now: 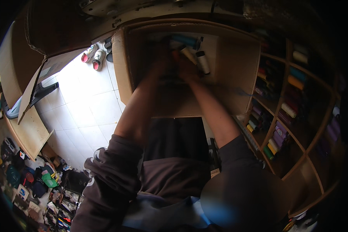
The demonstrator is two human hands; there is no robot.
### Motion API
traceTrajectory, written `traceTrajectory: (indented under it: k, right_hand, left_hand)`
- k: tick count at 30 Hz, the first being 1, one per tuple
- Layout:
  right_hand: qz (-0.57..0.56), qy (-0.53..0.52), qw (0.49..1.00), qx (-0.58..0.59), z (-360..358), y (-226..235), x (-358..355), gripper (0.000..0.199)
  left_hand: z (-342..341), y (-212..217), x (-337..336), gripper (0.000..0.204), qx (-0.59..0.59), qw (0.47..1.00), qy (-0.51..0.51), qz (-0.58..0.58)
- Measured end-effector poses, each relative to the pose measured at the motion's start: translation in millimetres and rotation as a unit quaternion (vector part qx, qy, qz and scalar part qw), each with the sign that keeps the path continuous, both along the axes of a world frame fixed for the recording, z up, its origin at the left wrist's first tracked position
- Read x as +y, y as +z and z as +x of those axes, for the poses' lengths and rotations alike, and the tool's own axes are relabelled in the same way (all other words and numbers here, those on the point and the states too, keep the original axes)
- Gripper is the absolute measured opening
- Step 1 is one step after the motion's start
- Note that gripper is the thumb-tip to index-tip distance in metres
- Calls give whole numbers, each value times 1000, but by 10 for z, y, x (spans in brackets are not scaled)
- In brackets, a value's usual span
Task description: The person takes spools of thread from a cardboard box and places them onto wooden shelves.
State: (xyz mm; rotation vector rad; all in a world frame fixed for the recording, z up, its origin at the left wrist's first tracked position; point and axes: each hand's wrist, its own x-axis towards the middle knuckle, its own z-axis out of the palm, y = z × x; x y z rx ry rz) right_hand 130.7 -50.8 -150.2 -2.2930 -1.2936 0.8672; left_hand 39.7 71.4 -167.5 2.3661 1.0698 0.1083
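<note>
Both my arms reach down into an open cardboard box [236, 58]. Deep in its dark left part is my left hand [163, 63], its fingers lost in shadow. My right hand [188, 72] is beside it, close to a cream thread spool [188, 55] and a small orange thing [176, 55] that may be another spool. Dim light hides its fingers too. Against the far side of the box lies a blue spool [185, 40]. A white spool with dark ends [203, 63] rests just right of my right hand.
Wooden shelving [288, 85] with several coloured thread spools stands at the right. Left of the box are pale floor tiles [81, 108] and a pair of shoes [98, 60]. Another cardboard box [15, 58] is at the far left, above a cluttered heap [31, 181].
</note>
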Motion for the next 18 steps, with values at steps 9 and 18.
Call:
traceTrajectory:
  k: [9, 18]
  right_hand:
    - [-162, 48, 985, 32, 179, 241, -154, 43]
    - [-292, 46, 948, 114, 391, 519, -126, 81]
  left_hand:
    - [227, 269, -104, 34, 31, 991, 33, -127]
    - [151, 11, -71, 36, 77, 988, 47, -124]
